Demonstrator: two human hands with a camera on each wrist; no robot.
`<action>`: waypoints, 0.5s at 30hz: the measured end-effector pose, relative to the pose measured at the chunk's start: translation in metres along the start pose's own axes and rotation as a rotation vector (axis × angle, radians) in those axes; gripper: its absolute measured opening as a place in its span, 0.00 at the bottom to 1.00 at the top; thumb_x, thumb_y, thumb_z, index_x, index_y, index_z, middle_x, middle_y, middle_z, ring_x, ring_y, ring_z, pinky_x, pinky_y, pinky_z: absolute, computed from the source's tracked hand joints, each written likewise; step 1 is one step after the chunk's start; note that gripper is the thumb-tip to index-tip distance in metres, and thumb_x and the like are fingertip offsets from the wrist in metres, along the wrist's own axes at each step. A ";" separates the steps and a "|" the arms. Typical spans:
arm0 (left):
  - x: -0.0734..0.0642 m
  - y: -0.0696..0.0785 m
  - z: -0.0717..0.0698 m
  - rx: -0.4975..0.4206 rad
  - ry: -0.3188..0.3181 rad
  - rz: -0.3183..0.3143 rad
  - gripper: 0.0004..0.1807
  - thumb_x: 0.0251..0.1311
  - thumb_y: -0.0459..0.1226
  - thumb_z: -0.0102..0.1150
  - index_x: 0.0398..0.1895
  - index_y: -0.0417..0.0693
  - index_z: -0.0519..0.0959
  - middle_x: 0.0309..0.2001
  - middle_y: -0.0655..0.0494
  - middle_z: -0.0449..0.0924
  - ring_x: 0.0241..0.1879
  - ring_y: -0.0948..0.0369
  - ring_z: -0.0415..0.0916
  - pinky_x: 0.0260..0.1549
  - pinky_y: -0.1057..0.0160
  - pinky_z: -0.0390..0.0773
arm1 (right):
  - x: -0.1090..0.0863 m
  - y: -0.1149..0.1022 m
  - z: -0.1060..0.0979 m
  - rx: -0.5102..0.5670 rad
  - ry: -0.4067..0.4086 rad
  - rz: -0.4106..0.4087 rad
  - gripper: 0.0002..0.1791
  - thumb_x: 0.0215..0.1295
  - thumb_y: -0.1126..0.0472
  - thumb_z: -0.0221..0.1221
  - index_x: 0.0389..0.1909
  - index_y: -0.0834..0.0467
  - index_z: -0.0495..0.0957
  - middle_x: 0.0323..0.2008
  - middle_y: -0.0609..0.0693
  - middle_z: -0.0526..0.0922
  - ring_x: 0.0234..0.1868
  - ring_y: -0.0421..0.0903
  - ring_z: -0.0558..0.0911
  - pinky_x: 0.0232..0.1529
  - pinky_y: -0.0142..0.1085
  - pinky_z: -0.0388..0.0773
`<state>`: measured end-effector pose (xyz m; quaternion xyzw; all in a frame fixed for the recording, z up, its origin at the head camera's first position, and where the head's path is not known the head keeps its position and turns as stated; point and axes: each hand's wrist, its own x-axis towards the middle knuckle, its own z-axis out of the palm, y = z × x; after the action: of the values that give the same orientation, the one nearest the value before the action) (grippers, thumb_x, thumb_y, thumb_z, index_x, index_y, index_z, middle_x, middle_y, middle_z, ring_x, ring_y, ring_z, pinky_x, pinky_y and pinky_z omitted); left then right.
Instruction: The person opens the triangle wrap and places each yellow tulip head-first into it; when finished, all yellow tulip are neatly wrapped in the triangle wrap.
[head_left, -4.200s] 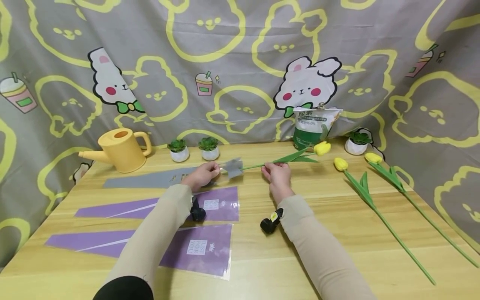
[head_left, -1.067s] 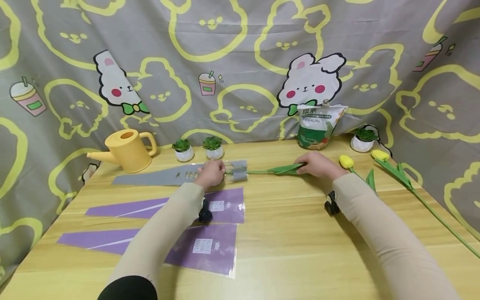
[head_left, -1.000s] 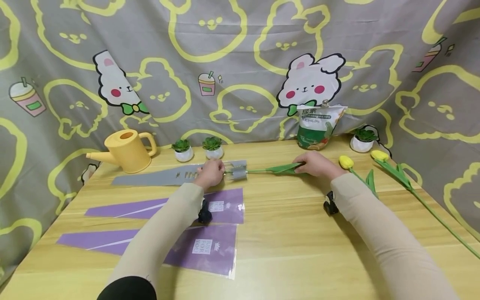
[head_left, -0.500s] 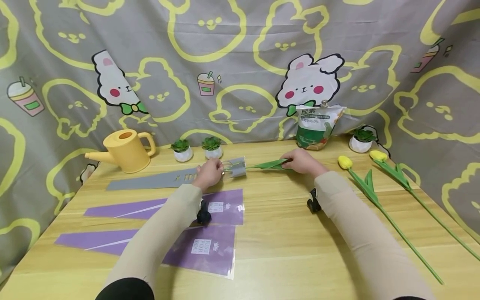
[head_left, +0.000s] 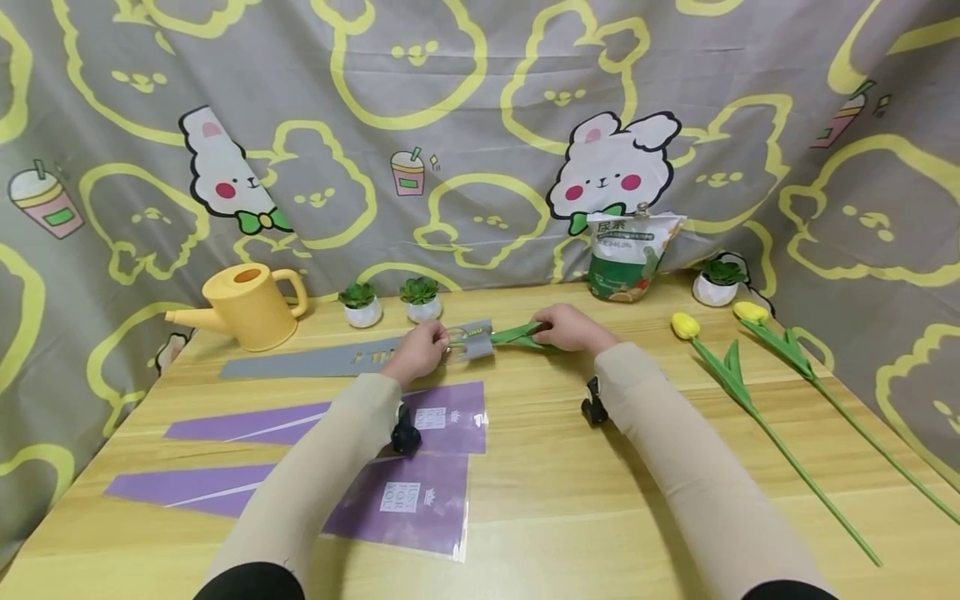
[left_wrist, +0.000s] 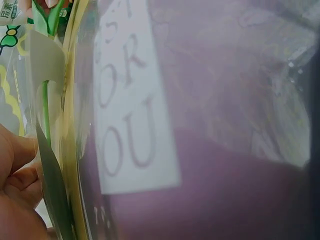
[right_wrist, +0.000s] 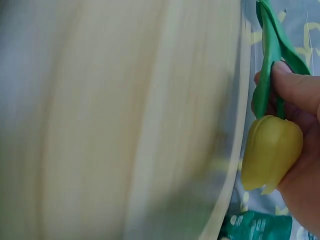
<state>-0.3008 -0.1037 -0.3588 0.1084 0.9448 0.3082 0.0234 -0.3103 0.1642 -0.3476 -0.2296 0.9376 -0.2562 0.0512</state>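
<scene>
My left hand (head_left: pixel 420 350) pinches the open end of a grey flower sleeve (head_left: pixel 300 360) with gold lettering, at the far side of the table. In the left wrist view, a green stem (left_wrist: pixel 46 110) runs inside the sleeve's mouth, past the curled fingers (left_wrist: pixel 22 150). My right hand (head_left: pixel 572 327) grips a tulip around its stem and leaves (head_left: pixel 517 335), just right of the sleeve. Its yellow bloom (right_wrist: pixel 272 152) shows below the thumb in the right wrist view; in the head view the hand hides it.
Two purple sleeves (head_left: pixel 450 504) lie nearer on the left. Two more yellow tulips (head_left: pixel 684 326) lie at the right. Along the back stand a yellow watering can (head_left: pixel 251 308), small potted succulents (head_left: pixel 363 310) and a green-white bag (head_left: pixel 626 262). A patterned curtain (head_left: pixel 480 83) hangs behind.
My right hand shifted from the stem up to the leaves, then moved left with the tulip, sliding its stem deeper into the grey sleeve. My left hand stays at the sleeve's mouth.
</scene>
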 end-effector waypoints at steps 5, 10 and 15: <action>0.001 -0.001 0.000 -0.019 0.000 0.019 0.06 0.66 0.35 0.47 0.32 0.42 0.71 0.33 0.50 0.71 0.33 0.56 0.69 0.33 0.61 0.68 | 0.010 -0.009 0.006 0.005 -0.029 -0.014 0.03 0.63 0.64 0.56 0.31 0.59 0.76 0.26 0.49 0.75 0.30 0.45 0.69 0.37 0.37 0.65; 0.000 -0.001 0.000 -0.045 -0.016 0.012 0.06 0.67 0.35 0.46 0.33 0.42 0.70 0.32 0.50 0.71 0.31 0.56 0.68 0.32 0.61 0.67 | 0.017 -0.016 0.013 0.013 -0.040 -0.006 0.03 0.63 0.64 0.57 0.31 0.59 0.77 0.26 0.49 0.75 0.31 0.45 0.70 0.37 0.36 0.65; 0.000 0.000 0.002 -0.071 -0.034 0.009 0.06 0.67 0.36 0.45 0.33 0.43 0.70 0.32 0.50 0.70 0.29 0.57 0.66 0.30 0.62 0.66 | 0.022 -0.025 0.020 0.035 -0.037 0.003 0.03 0.62 0.65 0.57 0.33 0.60 0.78 0.27 0.49 0.76 0.30 0.44 0.70 0.37 0.34 0.66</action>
<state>-0.3002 -0.1028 -0.3608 0.1171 0.9323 0.3396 0.0418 -0.3152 0.1258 -0.3515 -0.2319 0.9321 -0.2683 0.0730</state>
